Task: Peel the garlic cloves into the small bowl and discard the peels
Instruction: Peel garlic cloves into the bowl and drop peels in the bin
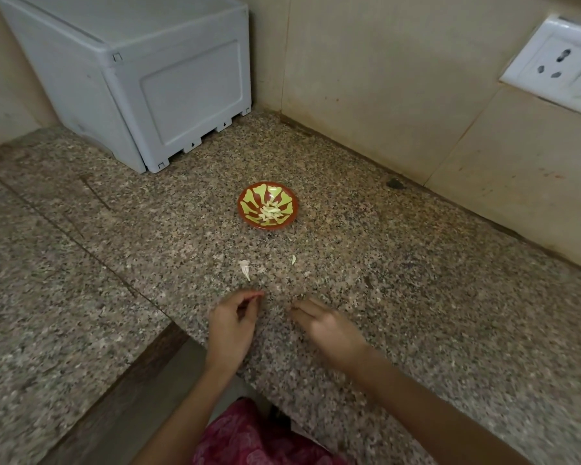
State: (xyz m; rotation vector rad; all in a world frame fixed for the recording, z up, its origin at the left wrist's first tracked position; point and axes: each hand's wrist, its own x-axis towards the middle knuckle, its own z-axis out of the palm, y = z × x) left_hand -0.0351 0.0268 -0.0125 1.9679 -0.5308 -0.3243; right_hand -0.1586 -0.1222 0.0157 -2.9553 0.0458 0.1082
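I see a speckled brown-grey granite worktop (399,280) filling most of the view, running on past the fingers to a corner. Beige tiled walls (366,78) rise behind it. Far beyond the left fingers, against the wall, stands a large pale grey plastic box (155,78) with a panelled front. High up and well to the right of the right fingers, a white plastic wall socket plate (557,62) is set into the tiles. Below the hands, at the near edge, a pink patterned garment (249,437) shows.

The left hand (232,325) lies over the worktop edge with its fingers (252,298) curled inward, tips drawn towards the thumb; I cannot tell whether they pinch anything. The right hand (331,328) is just beside it, slightly blurred, its fingers (304,308) fairly straight and relaxed, tips down at the worktop, gripping nothing that I can see.

Ahead of both sets of fingers, well apart from them, sits a small round red bowl with a yellow-green petal pattern (249,196). A little heap of pale peeled garlic cloves (269,212) lies in its middle.

Between the fingers and the bowl, nearer the fingers, a curled white garlic peel (245,268) lies on the worktop, and a smaller pale scrap (293,259) lies ahead of the right fingers.
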